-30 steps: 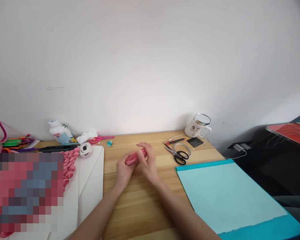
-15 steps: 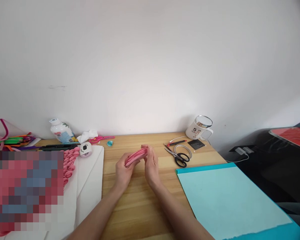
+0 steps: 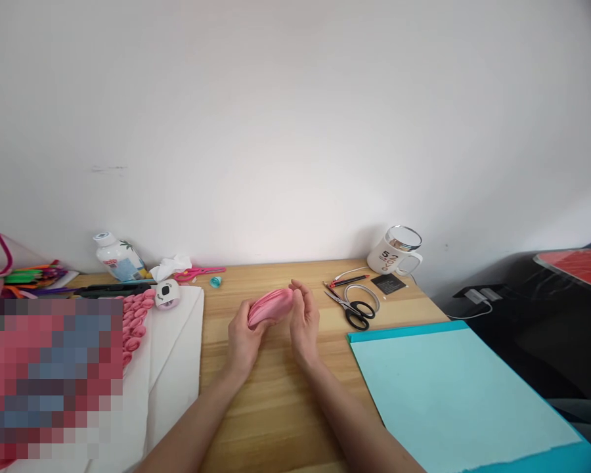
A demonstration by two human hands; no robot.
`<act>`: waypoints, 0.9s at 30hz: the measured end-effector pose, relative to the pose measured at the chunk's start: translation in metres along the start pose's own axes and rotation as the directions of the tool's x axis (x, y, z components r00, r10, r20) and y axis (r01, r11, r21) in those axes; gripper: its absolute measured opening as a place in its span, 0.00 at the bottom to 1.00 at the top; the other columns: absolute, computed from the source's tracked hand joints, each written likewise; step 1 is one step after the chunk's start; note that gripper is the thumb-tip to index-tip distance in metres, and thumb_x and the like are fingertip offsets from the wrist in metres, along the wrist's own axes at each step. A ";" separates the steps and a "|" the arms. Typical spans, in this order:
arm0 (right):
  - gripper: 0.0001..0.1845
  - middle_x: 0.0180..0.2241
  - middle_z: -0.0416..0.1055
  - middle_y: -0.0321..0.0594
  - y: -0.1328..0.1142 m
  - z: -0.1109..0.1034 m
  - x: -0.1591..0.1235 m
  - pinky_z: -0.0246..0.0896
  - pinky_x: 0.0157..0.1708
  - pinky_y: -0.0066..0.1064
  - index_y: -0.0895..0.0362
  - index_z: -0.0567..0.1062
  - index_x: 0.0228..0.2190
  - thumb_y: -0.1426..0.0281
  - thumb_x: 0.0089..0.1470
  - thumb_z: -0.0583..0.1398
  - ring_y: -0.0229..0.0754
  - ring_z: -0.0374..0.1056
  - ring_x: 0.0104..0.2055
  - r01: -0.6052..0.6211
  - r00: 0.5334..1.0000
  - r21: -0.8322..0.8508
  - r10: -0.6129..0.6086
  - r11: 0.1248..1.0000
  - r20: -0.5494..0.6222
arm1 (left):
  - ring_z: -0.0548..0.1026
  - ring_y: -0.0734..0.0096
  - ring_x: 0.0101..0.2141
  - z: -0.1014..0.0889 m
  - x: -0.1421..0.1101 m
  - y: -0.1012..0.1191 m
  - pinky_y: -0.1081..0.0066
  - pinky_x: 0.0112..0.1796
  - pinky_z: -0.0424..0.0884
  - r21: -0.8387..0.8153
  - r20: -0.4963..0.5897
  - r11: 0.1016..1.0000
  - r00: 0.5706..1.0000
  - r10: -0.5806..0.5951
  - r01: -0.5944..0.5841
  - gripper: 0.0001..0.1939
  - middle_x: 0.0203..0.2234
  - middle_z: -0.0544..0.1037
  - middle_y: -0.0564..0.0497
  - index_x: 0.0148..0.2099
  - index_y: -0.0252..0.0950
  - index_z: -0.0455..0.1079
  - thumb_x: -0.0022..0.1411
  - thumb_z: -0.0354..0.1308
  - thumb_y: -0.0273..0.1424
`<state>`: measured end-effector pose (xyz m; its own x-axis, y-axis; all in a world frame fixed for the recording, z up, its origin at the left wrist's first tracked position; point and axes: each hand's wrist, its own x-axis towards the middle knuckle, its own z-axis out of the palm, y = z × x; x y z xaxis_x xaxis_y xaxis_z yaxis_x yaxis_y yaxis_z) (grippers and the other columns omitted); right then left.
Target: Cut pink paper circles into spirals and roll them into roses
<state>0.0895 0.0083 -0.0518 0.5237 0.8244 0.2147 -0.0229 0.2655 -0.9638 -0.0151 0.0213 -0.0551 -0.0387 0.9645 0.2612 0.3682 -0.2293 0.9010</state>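
Note:
A stack of thin pink sheets (image 3: 272, 307), rounded and slightly bent, is held above the wooden table. My left hand (image 3: 245, 334) is closed round its left end, thumb at the front edge. At the right end, my right hand (image 3: 304, 322) has its thumb and fingertips against the sheets' edge; its fingers are curled and partly hidden behind the thumb. Pale layered edges show along the top of the stack, and its broad pink face is turned partly toward me. Black-handled scissors (image 3: 353, 311) lie open on the table, to the right of my right hand.
A white mug (image 3: 394, 253), a coiled cable (image 3: 375, 297) and a black card (image 3: 387, 284) are at the back right. Light-blue paper (image 3: 458, 394) covers the front right. Leftward are white sheets (image 3: 177, 355), pink loops (image 3: 136, 322), a bottle (image 3: 121, 258) and pink scissors (image 3: 201, 272).
The stack has tilted so more of its broad pink face shows. My right hand has shifted slightly right, and its fingers have moved along the stack's right end.

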 end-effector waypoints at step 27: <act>0.16 0.44 0.69 0.44 0.012 0.005 -0.005 0.59 0.49 0.40 0.55 0.70 0.42 0.62 0.60 0.49 0.44 0.65 0.48 0.105 0.994 -0.066 -0.102 0.992 0.051 | 0.68 0.61 0.48 0.011 -0.008 -0.023 0.57 0.47 0.67 -0.006 0.043 0.979 0.978 0.203 -0.203 0.26 0.45 0.66 0.42 0.58 0.38 0.51 0.58 0.51 0.27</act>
<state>0.0820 0.0102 -0.0637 0.4794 0.8175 0.3192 0.0882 0.3170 -0.9443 -0.0127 0.0204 -0.0813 0.0770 0.9024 0.4239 0.3627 -0.4214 0.8312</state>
